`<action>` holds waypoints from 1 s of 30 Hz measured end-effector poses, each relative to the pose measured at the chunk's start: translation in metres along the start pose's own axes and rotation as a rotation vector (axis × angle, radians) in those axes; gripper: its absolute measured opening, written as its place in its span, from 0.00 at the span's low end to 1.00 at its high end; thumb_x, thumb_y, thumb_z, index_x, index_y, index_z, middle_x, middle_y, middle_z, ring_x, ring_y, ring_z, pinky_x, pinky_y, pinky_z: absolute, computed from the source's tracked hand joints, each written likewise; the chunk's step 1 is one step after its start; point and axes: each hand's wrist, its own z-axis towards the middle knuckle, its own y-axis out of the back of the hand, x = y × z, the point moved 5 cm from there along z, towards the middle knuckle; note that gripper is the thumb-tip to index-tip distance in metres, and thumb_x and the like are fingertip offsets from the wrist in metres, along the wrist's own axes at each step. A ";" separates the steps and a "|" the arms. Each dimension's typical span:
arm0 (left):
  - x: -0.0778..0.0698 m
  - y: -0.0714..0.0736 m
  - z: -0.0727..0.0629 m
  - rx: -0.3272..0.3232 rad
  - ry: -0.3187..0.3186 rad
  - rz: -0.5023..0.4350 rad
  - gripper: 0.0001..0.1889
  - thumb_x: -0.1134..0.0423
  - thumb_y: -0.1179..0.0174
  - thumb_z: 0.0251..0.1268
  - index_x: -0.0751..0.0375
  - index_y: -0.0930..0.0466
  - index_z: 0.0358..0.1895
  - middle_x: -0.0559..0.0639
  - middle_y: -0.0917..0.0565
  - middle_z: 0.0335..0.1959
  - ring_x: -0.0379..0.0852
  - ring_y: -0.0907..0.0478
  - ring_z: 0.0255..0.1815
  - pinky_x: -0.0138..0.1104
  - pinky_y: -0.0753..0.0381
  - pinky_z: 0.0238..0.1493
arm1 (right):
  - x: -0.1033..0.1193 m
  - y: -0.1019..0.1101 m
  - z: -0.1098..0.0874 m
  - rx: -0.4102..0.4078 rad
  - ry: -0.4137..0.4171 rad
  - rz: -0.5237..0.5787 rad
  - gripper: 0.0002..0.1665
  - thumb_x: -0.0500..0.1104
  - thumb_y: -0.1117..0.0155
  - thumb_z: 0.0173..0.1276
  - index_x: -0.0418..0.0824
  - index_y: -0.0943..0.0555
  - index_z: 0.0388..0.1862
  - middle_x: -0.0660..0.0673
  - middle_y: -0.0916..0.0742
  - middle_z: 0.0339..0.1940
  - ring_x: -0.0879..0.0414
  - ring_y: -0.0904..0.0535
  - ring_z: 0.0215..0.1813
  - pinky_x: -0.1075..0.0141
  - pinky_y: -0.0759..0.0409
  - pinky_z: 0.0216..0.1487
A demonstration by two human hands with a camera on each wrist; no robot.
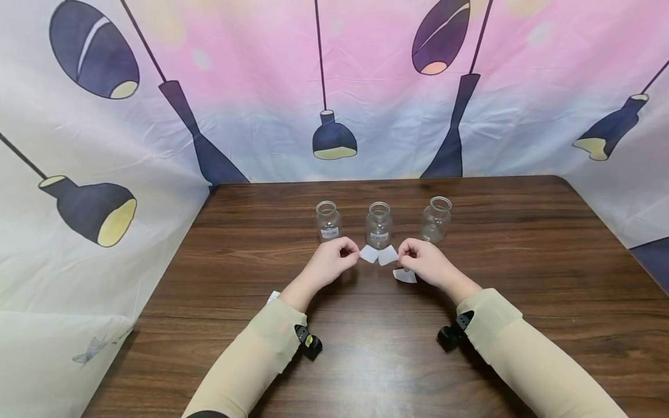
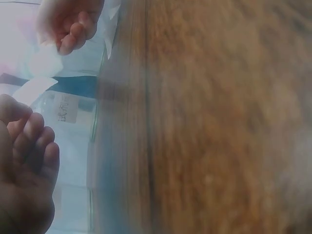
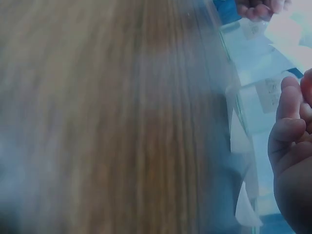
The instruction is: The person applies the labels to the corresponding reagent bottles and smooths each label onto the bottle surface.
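Note:
In the head view my left hand (image 1: 330, 261) pinches a small white piece of paper (image 1: 369, 253) between thumb and index finger. My right hand (image 1: 425, 262) pinches a second white paper piece (image 1: 388, 255). The two papers meet edge to edge, just in front of the middle glass jar (image 1: 378, 223), which carries a handwritten label (image 1: 379, 238). Under the right fingers is another white piece (image 1: 405, 276) with a curved edge. The left wrist view shows the left hand's paper (image 2: 36, 90) held up before the labelled jar.
A labelled glass jar (image 1: 328, 217) stands to the left, and a third jar (image 1: 435, 220) with no visible label stands to the right. A white scrap (image 1: 273, 296) lies partly behind the left forearm. The brown wooden table (image 1: 360, 360) ends at a printed cloth backdrop (image 1: 282, 145).

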 end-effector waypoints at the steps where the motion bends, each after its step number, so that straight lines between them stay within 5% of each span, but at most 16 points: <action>1: 0.000 0.001 0.000 -0.001 0.003 0.000 0.02 0.65 0.41 0.60 0.59 0.20 0.32 0.43 0.22 0.26 0.39 0.28 0.29 0.31 0.29 0.33 | -0.001 0.001 -0.001 -0.005 0.000 -0.008 0.05 0.30 0.46 0.57 0.39 0.26 0.26 0.48 0.21 0.23 0.56 0.24 0.28 0.66 0.26 0.31; 11: 0.005 0.002 0.002 0.010 0.027 0.011 0.02 0.65 0.41 0.59 0.59 0.21 0.32 0.43 0.23 0.25 0.39 0.29 0.28 0.31 0.30 0.31 | -0.005 0.010 -0.007 0.008 0.013 -0.089 0.02 0.34 0.43 0.50 0.38 0.28 0.24 0.52 0.26 0.18 0.58 0.31 0.22 0.69 0.34 0.24; 21: 0.002 0.003 0.008 0.010 0.008 0.030 0.02 0.65 0.41 0.60 0.59 0.21 0.32 0.43 0.22 0.25 0.39 0.29 0.28 0.31 0.29 0.32 | -0.008 0.015 -0.011 0.015 0.027 -0.099 0.11 0.33 0.41 0.53 0.42 0.32 0.18 0.51 0.25 0.17 0.60 0.31 0.19 0.68 0.35 0.20; 30: -0.008 -0.007 0.013 0.019 -0.014 0.053 0.02 0.65 0.41 0.59 0.59 0.21 0.31 0.43 0.22 0.24 0.39 0.29 0.28 0.30 0.29 0.31 | -0.001 0.013 -0.008 -0.023 0.010 -0.004 0.02 0.35 0.40 0.63 0.36 0.21 0.31 0.45 0.18 0.23 0.58 0.27 0.23 0.68 0.30 0.24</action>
